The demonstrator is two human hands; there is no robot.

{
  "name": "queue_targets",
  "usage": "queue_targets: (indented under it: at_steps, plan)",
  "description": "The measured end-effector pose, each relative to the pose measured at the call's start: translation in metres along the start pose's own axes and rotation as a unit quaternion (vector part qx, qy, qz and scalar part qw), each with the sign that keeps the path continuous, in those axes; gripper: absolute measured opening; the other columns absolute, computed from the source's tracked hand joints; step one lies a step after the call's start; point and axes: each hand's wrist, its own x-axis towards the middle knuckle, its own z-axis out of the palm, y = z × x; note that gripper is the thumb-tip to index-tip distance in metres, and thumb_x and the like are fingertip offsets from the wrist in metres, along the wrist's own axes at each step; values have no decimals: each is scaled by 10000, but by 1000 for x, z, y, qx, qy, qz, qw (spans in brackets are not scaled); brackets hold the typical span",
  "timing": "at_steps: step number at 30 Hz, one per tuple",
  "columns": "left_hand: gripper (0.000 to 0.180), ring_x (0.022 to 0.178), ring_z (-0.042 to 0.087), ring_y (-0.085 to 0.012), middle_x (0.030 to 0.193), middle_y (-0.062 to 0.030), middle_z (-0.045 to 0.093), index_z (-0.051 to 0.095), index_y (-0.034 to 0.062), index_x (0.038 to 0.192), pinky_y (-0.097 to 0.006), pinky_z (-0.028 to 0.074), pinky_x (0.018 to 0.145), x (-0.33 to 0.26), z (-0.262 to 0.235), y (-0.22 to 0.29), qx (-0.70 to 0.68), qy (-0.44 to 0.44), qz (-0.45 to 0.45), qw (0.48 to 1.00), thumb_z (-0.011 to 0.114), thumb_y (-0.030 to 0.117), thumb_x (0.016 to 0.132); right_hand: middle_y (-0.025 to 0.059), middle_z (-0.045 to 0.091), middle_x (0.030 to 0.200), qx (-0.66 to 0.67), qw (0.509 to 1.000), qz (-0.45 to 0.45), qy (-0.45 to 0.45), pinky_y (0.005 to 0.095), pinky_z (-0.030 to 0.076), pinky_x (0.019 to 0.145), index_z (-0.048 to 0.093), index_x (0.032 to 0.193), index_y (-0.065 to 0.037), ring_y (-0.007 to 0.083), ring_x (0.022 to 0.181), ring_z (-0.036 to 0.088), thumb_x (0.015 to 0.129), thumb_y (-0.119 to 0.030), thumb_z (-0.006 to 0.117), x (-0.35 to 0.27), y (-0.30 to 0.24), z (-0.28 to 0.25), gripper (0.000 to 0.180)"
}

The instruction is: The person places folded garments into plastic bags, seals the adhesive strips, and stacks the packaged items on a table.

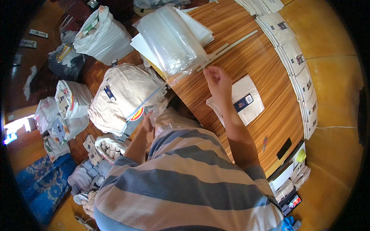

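My right hand point(218, 80) is raised over the wooden table, fingers curled together, beside the corner of a stack of clear plastic bags point(169, 40). Whatever its fingertips may hold is too small to make out. Under that forearm lies a folded cream garment point(246, 86) with a dark blue tag point(243, 102). Low on the left, my left hand point(147, 122) is closed at a crinkled piece of clear plastic, which looks like a bag point(156, 112). It is close to a pile of cream garments point(125, 90), where a blue tag and a round red-and-yellow print show.
White sheets point(200, 29) lie under the plastic bags, with flat strips point(235, 43) alongside. Folded garments point(295, 61) line the table's far right edge. A pen-like tool point(265, 143) and a black phone point(284, 149) lie near right. Full white sacks point(102, 36) stand on the left floor.
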Motion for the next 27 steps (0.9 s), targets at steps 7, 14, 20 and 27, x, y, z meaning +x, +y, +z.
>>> queue_targets:
  at_steps: [7, 14, 20, 27]
  plan:
    - [877, 1419, 500, -330, 1631, -169, 419, 183, 175, 1681, -492, 451, 1111, 108, -23, 9, 155, -178, 120, 964, 655, 329, 959, 139, 726, 765, -22, 993, -53, 99, 347, 537, 657, 757, 1026, 2, 216, 659, 684, 975, -213, 718, 30, 8, 28, 224]
    - [500, 1088, 701, -345, 1197, -183, 736, 616, -36, 1363, -423, 521, 1009, 52, 47, 43, 290, -19, 278, 916, 694, 251, 961, 134, 726, 801, -23, 990, -3, 138, 321, 543, 715, 733, 1035, 21, 179, 723, 682, 939, -156, 752, 35, 23, 27, 202]
    - [696, 1132, 625, -363, 1316, -163, 637, 659, 10, 1250, -488, 498, 976, -135, 104, 233, 273, -81, 803, 524, 954, 344, 715, 165, 673, 816, -20, 989, -30, 146, 364, 527, 709, 663, 1045, 25, 239, 737, 654, 959, -109, 704, 39, 9, 27, 165]
    - [1126, 1525, 317, -403, 1662, -46, 380, 458, 257, 1562, -707, 216, 1205, -138, 188, 310, 571, -116, 775, 246, 951, 396, 558, 89, 597, 794, -59, 985, -64, 148, 326, 484, 671, 577, 1002, 27, 147, 733, 576, 1014, -31, 592, 47, -2, 43, 61]
